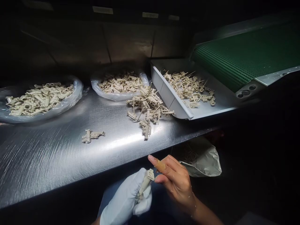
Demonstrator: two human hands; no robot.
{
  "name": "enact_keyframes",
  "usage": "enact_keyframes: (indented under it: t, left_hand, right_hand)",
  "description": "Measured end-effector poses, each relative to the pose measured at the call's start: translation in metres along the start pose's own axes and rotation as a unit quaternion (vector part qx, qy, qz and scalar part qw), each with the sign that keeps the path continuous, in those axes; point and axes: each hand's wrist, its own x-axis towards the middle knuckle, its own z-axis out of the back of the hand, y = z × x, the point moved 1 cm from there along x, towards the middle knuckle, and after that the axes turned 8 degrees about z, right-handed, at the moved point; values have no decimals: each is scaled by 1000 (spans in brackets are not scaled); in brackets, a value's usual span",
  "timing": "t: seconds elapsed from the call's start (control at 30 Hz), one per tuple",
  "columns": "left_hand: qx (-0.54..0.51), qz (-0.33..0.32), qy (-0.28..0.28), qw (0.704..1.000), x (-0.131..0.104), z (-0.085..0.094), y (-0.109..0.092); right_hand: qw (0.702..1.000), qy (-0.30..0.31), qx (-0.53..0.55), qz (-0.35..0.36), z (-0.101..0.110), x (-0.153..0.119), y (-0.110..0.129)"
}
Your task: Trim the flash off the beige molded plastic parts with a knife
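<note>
My left hand (127,197), in a white glove, is closed around a beige molded plastic part (146,182) below the table's front edge. The part's upper end sticks out past the gloved thumb; its lower portion is partly hidden by the fingers. Just right of it is my bare right hand (177,179), with a yellowish wrap around the index finger. That finger stretches out and the thumb lies apart from it, close to the part's tip; the other fingers curl in. I see nothing held in the right hand. A few joined beige parts (92,135) lie on the metal table (103,162).
A loose heap of beige parts with thin stems (150,106) lies mid-table. Behind and left are two plastic-lined containers (77,93) (114,96) of parts. At right, a grey tray (172,93) sits below a green conveyor belt (246,53). An open bag (206,159) stands below.
</note>
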Motion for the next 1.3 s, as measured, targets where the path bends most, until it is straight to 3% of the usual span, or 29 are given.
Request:
enact_keyframes:
  t: [0.1,0.2,0.3,0.43,0.67,0.87,0.97,1.1,1.3]
  left_hand:
    - [-73,66,111,989,4,-2,2]
    - [-195,119,220,948,5,-4,0]
    - [-231,132,261,928,5,-4,-3]
    - [-232,129,274,924,5,-3,-4]
    - [-202,101,195,954,6,-1,5]
    - [-297,27,160,941,10,-1,16]
    - [-276,10,146,950,9,1,13]
    - [-195,2,51,980,3,3,2]
    - [-32,-66,-91,993,-7,7,-5]
  right_hand:
    - [1000,3,-5,-3,0,0,0]
    - [1000,10,-13,1,-1,-1,1]
    - [1000,13,-22,7,0,-2,2]
    - [999,19,-26,8,0,-2,3]
    - [1000,27,-8,4,1,-1,1]
    - [996,24,-4,-88,7,1,-4]
    - [996,49,3,-76,10,3,0]
    - [995,102,2,-17,13,6,6]
    - [994,104,-2,-27,14,7,7]
